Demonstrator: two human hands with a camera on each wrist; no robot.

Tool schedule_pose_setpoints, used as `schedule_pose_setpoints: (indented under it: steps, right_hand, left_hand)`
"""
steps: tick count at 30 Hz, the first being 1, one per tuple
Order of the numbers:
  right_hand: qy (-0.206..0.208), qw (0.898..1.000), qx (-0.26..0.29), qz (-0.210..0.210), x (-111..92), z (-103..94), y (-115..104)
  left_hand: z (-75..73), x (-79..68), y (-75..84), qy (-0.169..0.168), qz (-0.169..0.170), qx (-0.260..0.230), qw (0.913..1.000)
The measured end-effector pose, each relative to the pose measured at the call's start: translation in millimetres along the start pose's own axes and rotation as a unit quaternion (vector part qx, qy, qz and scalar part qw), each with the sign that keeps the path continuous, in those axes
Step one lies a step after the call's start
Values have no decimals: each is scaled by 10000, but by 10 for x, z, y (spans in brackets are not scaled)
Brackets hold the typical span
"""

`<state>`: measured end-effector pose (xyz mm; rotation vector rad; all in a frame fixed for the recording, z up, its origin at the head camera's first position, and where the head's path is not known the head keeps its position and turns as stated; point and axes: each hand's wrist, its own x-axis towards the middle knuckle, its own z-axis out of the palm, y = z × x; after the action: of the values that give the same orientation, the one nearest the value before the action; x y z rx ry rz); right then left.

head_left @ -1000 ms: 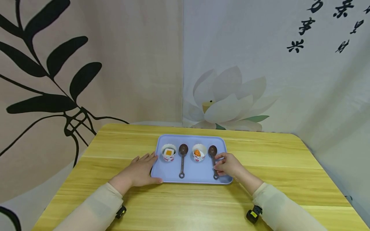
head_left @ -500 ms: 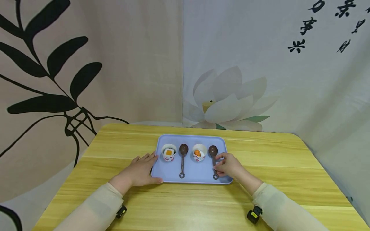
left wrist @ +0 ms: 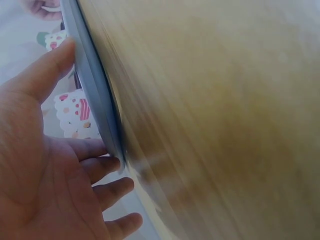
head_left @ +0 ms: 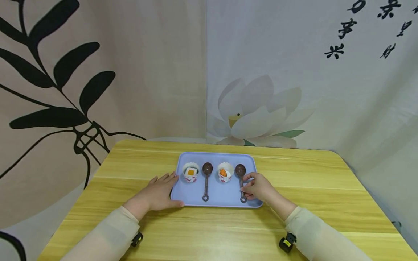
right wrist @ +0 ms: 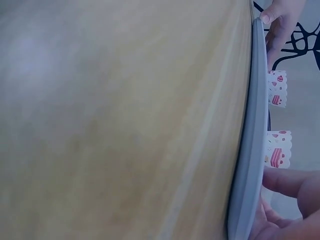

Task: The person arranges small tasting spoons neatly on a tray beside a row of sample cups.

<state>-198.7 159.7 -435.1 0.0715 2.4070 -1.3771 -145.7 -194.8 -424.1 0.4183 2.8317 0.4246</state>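
Note:
A light blue tray (head_left: pixel 225 198) lies on the table. My left hand (head_left: pixel 156 194) spreads along its left side, fingertips at the rim and thumb at the front corner. At the tray's right, my right hand (head_left: pixel 259 186) pinches the handle of a brown spoon (head_left: pixel 240 169) between thumb and curled fingers; the spoon's bowl points away from me. Another brown spoon (head_left: pixel 207 169) lies between two small patterned paper cups. The left cup (head_left: pixel 190 179) contains a white piece with an orange square, the right cup (head_left: pixel 229 177) an orange piece. The right wrist view hides the held spoon.
The wooden table (head_left: pixel 209 232) extends around the tray on all sides. Behind it hangs a pale curtain (head_left: pixel 163 72) printed with dark leaves, a lotus and black characters. Black devices (head_left: pixel 287 242) are strapped at both wrists.

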Motion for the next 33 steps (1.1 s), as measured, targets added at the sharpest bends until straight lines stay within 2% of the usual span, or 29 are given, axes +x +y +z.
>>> schedule_pose_setpoints:
  steps: [18, 33]
  right_hand:
    - [2, 10000, -77, -64, -44, -12, -15]
    - [40, 9999, -116, -66, -1, -3, 9]
  left_hand:
    - [-16, -4, 11, -36, 15, 0, 10000]
    - [16, 23, -23, 7, 24, 2, 10000]
